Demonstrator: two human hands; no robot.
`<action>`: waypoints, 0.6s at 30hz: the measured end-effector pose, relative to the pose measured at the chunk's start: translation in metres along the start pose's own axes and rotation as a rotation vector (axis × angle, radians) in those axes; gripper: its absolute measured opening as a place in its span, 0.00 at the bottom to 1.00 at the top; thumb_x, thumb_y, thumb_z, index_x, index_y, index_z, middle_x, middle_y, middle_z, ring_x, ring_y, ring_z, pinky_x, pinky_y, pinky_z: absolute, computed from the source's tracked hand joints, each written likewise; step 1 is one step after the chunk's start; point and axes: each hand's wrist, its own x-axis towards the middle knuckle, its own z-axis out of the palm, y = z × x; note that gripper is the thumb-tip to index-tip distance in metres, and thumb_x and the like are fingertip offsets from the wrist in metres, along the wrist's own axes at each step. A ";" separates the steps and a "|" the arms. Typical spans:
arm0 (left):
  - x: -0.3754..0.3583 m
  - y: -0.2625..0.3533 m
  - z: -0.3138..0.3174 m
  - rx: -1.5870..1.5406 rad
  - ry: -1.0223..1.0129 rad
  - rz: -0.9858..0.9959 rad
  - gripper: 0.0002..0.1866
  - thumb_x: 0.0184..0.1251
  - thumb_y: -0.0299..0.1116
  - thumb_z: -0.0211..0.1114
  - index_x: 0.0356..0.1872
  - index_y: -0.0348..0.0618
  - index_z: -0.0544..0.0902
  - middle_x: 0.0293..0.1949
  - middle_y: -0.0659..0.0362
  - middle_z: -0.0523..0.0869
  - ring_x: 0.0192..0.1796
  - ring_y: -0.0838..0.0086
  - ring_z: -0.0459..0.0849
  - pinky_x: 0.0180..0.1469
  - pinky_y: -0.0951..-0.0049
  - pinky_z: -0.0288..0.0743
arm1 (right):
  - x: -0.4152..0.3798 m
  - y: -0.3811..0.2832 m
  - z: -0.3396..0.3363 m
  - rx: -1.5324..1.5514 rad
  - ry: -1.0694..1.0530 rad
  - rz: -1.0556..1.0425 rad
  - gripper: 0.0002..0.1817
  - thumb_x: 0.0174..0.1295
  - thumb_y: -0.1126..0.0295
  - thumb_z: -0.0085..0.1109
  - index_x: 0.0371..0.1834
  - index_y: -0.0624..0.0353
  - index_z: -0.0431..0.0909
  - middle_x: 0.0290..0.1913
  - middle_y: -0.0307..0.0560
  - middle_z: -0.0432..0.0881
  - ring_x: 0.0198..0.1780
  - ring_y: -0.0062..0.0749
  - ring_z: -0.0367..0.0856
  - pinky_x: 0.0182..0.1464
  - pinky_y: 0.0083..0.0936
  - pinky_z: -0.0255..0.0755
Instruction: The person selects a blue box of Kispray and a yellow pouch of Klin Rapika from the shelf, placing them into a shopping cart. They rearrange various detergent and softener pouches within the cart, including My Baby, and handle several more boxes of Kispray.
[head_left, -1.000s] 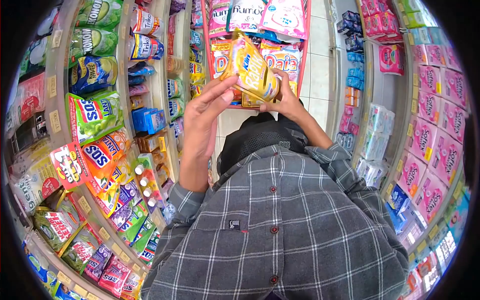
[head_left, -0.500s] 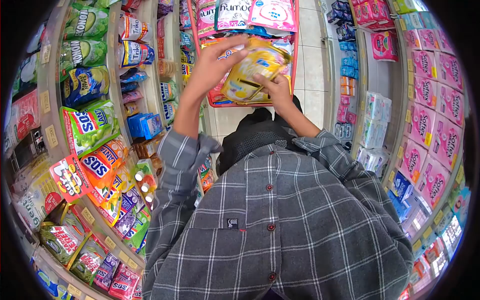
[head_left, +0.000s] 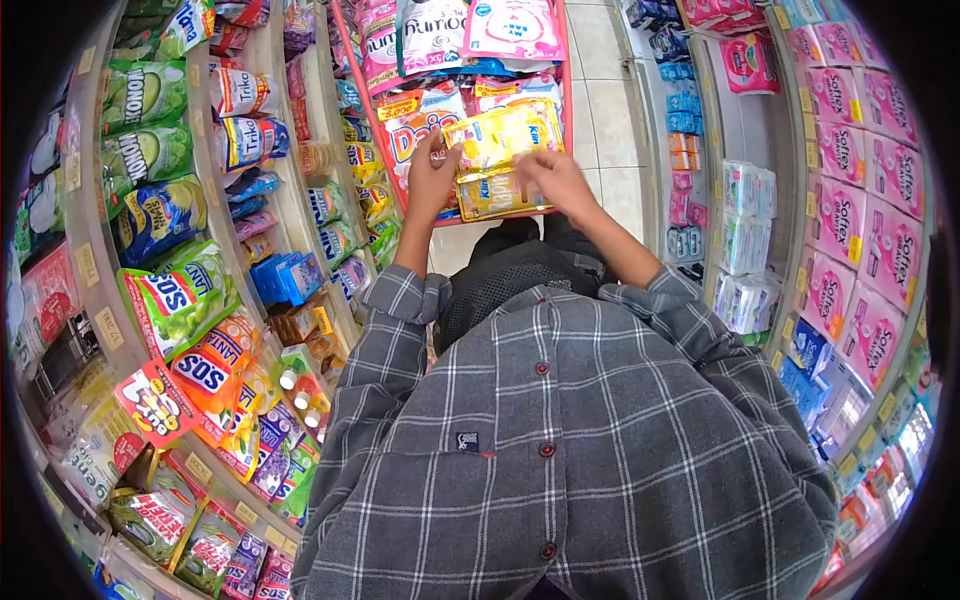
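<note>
In the basket, a yellow pouch [head_left: 505,135] lies near the front end, with part of another yellow packet [head_left: 495,196] showing below it. My left hand [head_left: 430,180] is closed on the left edge of the upper pouch, thumb on top. Over the pouch's lower right side is my right hand [head_left: 558,184], its fingers smeared by motion. Left of the pouches sits a white and orange Daia packet [head_left: 418,120], partly under my left hand.
The red basket [head_left: 569,100] also holds a My Baby pack [head_left: 514,28] and a white Yumoy-like pouch [head_left: 434,38]. Shelves of SOS pouches [head_left: 180,295] run along the left. Pink Softex packs [head_left: 840,205] fill shelves on the right. Pale floor tiles [head_left: 612,120] show beside the basket.
The yellow pouch has come down flat onto the basket's contents, from being held tilted above them. My left hand moved down to its left edge; my right hand shifted along its lower right.
</note>
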 end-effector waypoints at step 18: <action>0.021 0.024 0.044 1.007 -0.040 0.684 0.26 0.74 0.41 0.50 0.70 0.47 0.69 0.70 0.54 0.70 0.73 0.57 0.64 0.75 0.50 0.50 | 0.100 0.036 0.015 -0.867 0.590 -0.697 0.29 0.74 0.52 0.43 0.75 0.49 0.61 0.77 0.54 0.58 0.78 0.52 0.52 0.77 0.51 0.39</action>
